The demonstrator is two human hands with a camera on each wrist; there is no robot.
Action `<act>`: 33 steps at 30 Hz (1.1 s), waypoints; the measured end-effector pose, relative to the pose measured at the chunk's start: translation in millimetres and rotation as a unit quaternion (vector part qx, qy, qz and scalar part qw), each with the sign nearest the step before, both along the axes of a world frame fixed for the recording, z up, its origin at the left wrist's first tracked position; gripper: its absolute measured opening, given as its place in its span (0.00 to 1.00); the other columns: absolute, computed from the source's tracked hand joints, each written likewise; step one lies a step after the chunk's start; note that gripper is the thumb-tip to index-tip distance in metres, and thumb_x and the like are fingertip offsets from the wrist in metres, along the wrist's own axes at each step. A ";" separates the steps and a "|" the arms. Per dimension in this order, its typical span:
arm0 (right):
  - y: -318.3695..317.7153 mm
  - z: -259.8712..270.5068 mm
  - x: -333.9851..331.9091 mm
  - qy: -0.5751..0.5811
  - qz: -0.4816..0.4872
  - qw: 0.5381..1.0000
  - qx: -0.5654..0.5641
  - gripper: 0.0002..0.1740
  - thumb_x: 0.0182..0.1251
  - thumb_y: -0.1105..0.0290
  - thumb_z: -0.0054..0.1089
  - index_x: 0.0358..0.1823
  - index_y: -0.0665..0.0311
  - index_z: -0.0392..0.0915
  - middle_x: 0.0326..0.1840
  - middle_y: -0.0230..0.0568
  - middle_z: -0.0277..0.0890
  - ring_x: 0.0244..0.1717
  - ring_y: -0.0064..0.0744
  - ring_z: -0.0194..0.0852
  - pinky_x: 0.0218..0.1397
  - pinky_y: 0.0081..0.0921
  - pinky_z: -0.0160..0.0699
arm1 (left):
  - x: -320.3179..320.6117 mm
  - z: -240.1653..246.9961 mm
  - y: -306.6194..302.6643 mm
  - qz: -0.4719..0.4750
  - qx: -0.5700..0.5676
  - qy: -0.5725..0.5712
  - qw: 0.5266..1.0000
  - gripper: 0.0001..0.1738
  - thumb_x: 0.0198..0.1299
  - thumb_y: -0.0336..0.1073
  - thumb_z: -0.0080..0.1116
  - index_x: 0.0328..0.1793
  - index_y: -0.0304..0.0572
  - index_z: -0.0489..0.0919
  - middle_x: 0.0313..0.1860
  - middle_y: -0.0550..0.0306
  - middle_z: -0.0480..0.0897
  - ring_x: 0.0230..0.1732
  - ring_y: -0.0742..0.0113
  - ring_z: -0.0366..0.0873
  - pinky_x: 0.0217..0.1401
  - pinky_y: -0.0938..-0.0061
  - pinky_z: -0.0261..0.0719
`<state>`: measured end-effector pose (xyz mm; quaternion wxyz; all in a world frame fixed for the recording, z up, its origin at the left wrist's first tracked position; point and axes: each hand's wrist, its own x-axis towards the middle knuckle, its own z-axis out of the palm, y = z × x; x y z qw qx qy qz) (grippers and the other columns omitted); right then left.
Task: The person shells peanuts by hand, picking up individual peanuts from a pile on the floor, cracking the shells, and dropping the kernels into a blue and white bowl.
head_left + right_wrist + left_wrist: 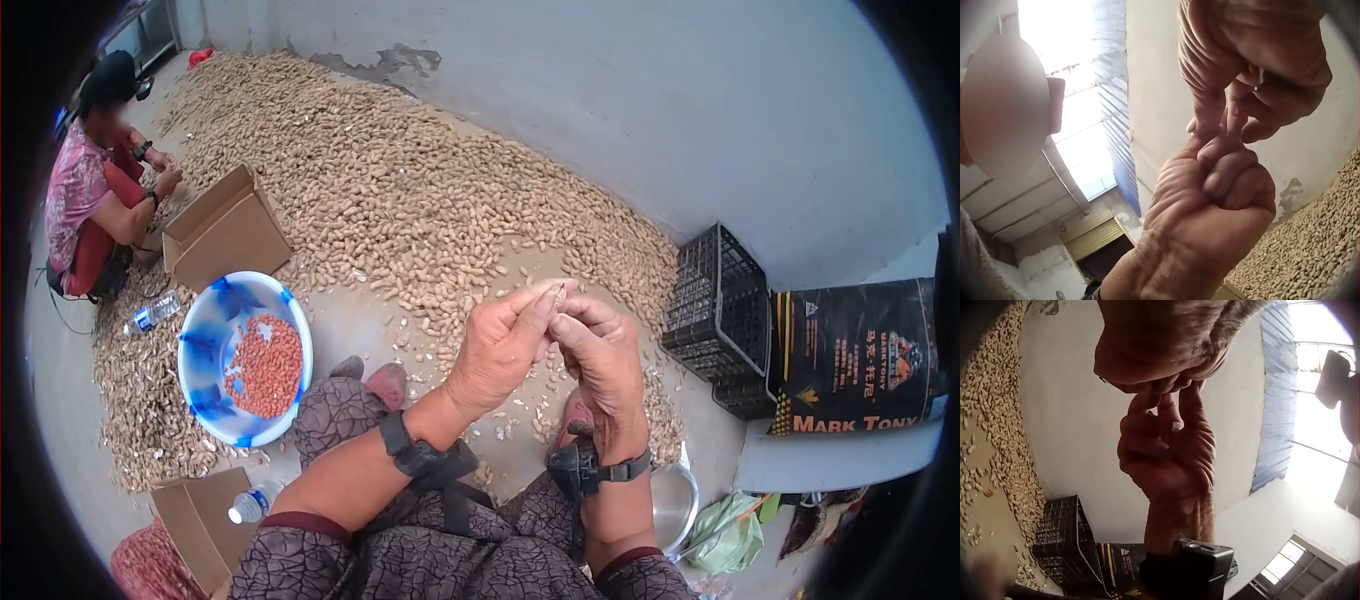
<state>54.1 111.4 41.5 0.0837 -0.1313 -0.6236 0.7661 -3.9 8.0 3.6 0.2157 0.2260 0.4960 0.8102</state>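
Both hands meet in front of me over my lap, pinching one peanut pod (558,293) between their fingertips. My left hand (540,308) holds it from the left with thumb and forefinger. My right hand (572,322) grips it from the right with curled fingers. In the left wrist view the left hand (1160,350) fills the top and the right hand (1169,450) rises to it from below. The right wrist view has the right hand (1216,212) low and the left hand (1254,62) above; there the pod is hidden between the fingers.
A broad heap of unshelled peanuts (400,190) covers the floor to the wall. A blue basin (205,345) of shelled kernels stands at my left, with cardboard boxes (225,235) and water bottles. A black crate (715,310), a black sack (855,355) and a metal bowl (675,505) stand right. Another person (90,190) sits far left.
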 end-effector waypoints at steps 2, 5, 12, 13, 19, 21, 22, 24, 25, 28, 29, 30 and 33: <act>-0.3 -4.7 0.4 -0.001 -0.026 0.999 0.041 0.09 0.53 0.75 0.60 0.36 0.69 0.76 0.25 0.31 0.75 0.24 0.13 0.66 0.26 0.09 0.63 | 0.1 -0.2 1.1 -0.001 0.012 -0.027 1.000 0.18 0.65 0.40 0.42 0.52 0.35 0.74 0.24 0.69 0.72 0.18 0.86 0.57 0.20 0.91 0.57; 4.3 -8.8 2.5 0.010 -0.018 1.000 0.010 0.07 0.52 0.76 0.61 0.34 0.69 0.77 0.24 0.31 0.74 0.24 0.13 0.66 0.26 0.09 0.62 | -0.2 0.5 0.1 -0.062 0.029 -0.084 0.994 0.18 0.64 0.40 0.43 0.52 0.35 0.74 0.23 0.70 0.71 0.18 0.87 0.57 0.19 0.91 0.55; 1.7 -10.3 5.6 0.001 -0.027 0.996 0.087 0.03 0.53 0.76 0.59 0.25 0.67 0.74 0.19 0.25 0.70 0.17 0.09 0.60 0.18 0.09 0.56 | -20.4 2.9 -8.9 -0.050 -0.059 0.084 0.993 0.12 0.59 0.37 0.51 0.38 0.34 0.78 0.24 0.66 0.75 0.24 0.84 0.66 0.26 0.87 0.64; 2.0 -10.6 6.6 -0.002 -0.028 0.996 0.083 0.03 0.53 0.76 0.59 0.25 0.67 0.74 0.19 0.25 0.70 0.17 0.09 0.60 0.18 0.09 0.56 | -21.0 2.4 -9.3 -0.052 -0.084 0.117 0.988 0.10 0.58 0.35 0.53 0.37 0.34 0.77 0.24 0.65 0.76 0.25 0.84 0.68 0.27 0.87 0.66; 4.3 -11.7 11.9 -0.002 -0.004 0.997 0.073 0.03 0.54 0.75 0.58 0.26 0.67 0.74 0.18 0.26 0.69 0.16 0.10 0.60 0.17 0.09 0.57 | -16.1 5.4 -11.3 -0.068 -0.030 0.080 0.994 0.07 0.58 0.30 0.50 0.29 0.35 0.75 0.22 0.66 0.74 0.24 0.83 0.68 0.26 0.86 0.67; 3.8 -11.7 12.3 0.026 0.017 0.999 0.017 0.04 0.55 0.75 0.57 0.26 0.67 0.74 0.18 0.28 0.70 0.16 0.11 0.61 0.17 0.08 0.57 | -13.0 5.8 -9.8 -0.073 -0.020 0.059 0.995 0.07 0.58 0.30 0.49 0.29 0.36 0.74 0.21 0.67 0.73 0.23 0.84 0.66 0.24 0.86 0.65; 3.0 -11.9 13.9 0.022 0.012 1.000 0.013 0.04 0.55 0.75 0.57 0.26 0.67 0.74 0.18 0.28 0.70 0.16 0.11 0.61 0.17 0.08 0.57 | -11.7 5.5 -9.0 -0.063 -0.006 0.045 0.997 0.08 0.59 0.30 0.48 0.28 0.37 0.74 0.21 0.67 0.72 0.23 0.84 0.65 0.24 0.86 0.64; 2.6 -10.0 12.1 0.035 0.017 0.999 -0.012 0.05 0.56 0.74 0.56 0.25 0.67 0.74 0.19 0.30 0.70 0.16 0.11 0.61 0.17 0.08 0.57 | -11.5 -0.1 -7.9 -0.062 0.024 0.008 0.998 0.08 0.60 0.31 0.47 0.30 0.36 0.74 0.21 0.67 0.71 0.21 0.85 0.63 0.22 0.87 0.61; 3.1 -8.5 11.2 0.039 0.018 0.999 -0.009 0.05 0.56 0.74 0.56 0.25 0.67 0.74 0.19 0.30 0.70 0.16 0.11 0.61 0.17 0.08 0.57 | -11.0 -0.6 -6.8 -0.060 0.026 0.012 0.998 0.08 0.60 0.31 0.47 0.30 0.36 0.74 0.21 0.67 0.71 0.21 0.85 0.63 0.22 0.87 0.61; 1.1 -6.3 11.2 0.040 0.029 0.996 -0.069 0.05 0.57 0.74 0.55 0.26 0.68 0.73 0.20 0.32 0.71 0.15 0.11 0.61 0.16 0.07 0.56 | -8.0 2.6 -6.3 -0.095 0.142 -0.192 0.966 0.09 0.61 0.32 0.45 0.35 0.34 0.73 0.19 0.65 0.69 0.15 0.83 0.59 0.18 0.89 0.58; 0.6 -6.2 11.0 0.041 0.030 0.995 -0.083 0.05 0.57 0.74 0.55 0.26 0.68 0.73 0.21 0.33 0.72 0.14 0.12 0.61 0.15 0.07 0.56 | -9.3 2.7 -7.7 -0.092 0.143 -0.189 0.967 0.09 0.61 0.32 0.45 0.35 0.34 0.73 0.19 0.65 0.69 0.15 0.83 0.59 0.18 0.89 0.58; 0.1 -6.1 11.1 0.039 0.030 0.994 -0.098 0.05 0.57 0.74 0.55 0.27 0.68 0.72 0.21 0.34 0.72 0.14 0.12 0.62 0.14 0.07 0.55 | -9.6 1.7 -9.1 -0.115 0.156 -0.204 0.960 0.09 0.62 0.34 0.44 0.35 0.35 0.72 0.18 0.66 0.68 0.14 0.84 0.57 0.15 0.90 0.55; 0.7 -2.4 9.4 0.034 0.036 0.992 -0.120 0.06 0.58 0.71 0.53 0.29 0.69 0.72 0.22 0.36 0.73 0.14 0.13 0.63 0.13 0.07 0.56 | -10.0 -5.8 -10.8 -0.159 0.175 -0.245 0.940 0.10 0.62 0.36 0.43 0.34 0.36 0.71 0.17 0.63 0.68 0.12 0.83 0.55 0.12 0.90 0.53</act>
